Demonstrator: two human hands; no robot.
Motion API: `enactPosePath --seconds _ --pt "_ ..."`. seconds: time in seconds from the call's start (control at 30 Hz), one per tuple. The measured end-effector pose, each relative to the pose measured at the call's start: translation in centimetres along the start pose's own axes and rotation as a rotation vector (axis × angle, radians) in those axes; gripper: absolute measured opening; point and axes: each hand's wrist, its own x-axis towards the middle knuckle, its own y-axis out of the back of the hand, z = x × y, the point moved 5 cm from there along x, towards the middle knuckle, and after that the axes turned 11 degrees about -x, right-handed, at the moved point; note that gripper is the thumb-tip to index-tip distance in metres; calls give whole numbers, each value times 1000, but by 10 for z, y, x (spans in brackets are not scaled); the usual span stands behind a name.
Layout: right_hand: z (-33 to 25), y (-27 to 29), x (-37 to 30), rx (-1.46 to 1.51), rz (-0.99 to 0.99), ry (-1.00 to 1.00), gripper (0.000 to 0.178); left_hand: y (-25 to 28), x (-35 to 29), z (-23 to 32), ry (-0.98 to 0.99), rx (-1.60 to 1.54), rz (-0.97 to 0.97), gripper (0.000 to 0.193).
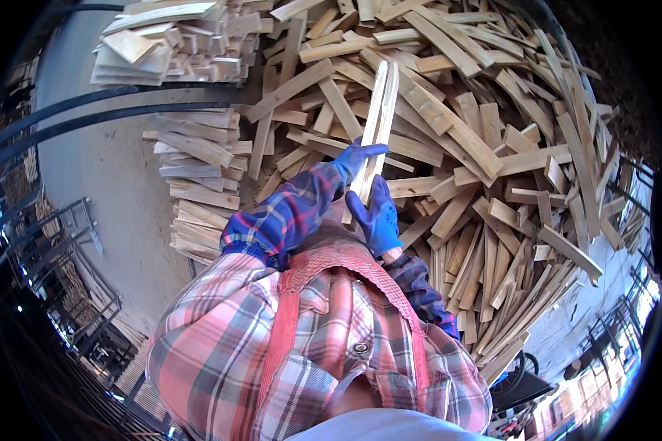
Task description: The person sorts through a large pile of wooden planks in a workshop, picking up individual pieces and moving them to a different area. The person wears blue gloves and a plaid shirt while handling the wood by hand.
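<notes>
At twelve o'clock from the person's chest, I see two pale wooden slats held lengthwise, side by side, pointing away. The gloved left hand is curled around them, its uppermost digit laid across. Nearer the body, the gloved right hand has thumb and fingers parted about their lower end; I can't tell how firmly it grips. One loose heap of boards, too many to count, sprawls from twelve to three o'clock; two stacks stand at about half past ten and eleven.
</notes>
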Motion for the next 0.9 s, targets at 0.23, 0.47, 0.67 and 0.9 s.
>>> enactPosePath --seconds 0.23,0.47,0.67,0.9 --pt "-41 -62 15 114 -91 240 47 84 -71 43 176 -537 16 58" --pt "-74 -65 34 487 -89 -46 39 154 -198 235 -546 -504 80 61" --pt "-18 -73 37 350 -85 -136 32 284 -245 454 -1194 -86 654 51" --pt "23 -54 26 195 -71 -168 38 324 -154 418 -1158 212 704 68"
